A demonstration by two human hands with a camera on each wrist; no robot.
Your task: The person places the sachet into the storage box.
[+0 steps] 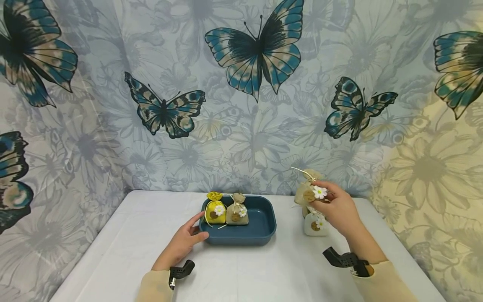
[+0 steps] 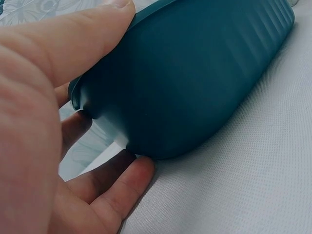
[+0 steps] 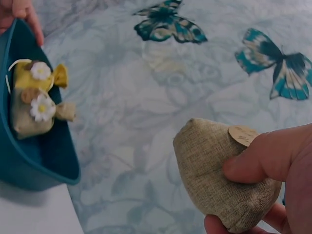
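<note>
My left hand (image 1: 183,240) grips the left end of a dark blue tray (image 1: 237,240). In the left wrist view, its thumb lies at the tray's rim and the other fingers are against the end wall and bottom edge. A yellow drawstring sachet (image 1: 214,214) and a beige sachet (image 1: 235,216) stand side by side in the tray, each with a white flower. Over the right of the table, my right hand (image 1: 341,209) pinches another beige sachet (image 3: 219,170) between thumb and fingers. Just below it, a whitish sachet (image 1: 314,228) stands on the table, partly covered by the hand.
The table (image 1: 241,272) has a white cloth. Behind it hangs a backdrop (image 1: 260,155) printed with flowers and butterflies. Dark wrist mounts (image 1: 341,258) sit on both forearms.
</note>
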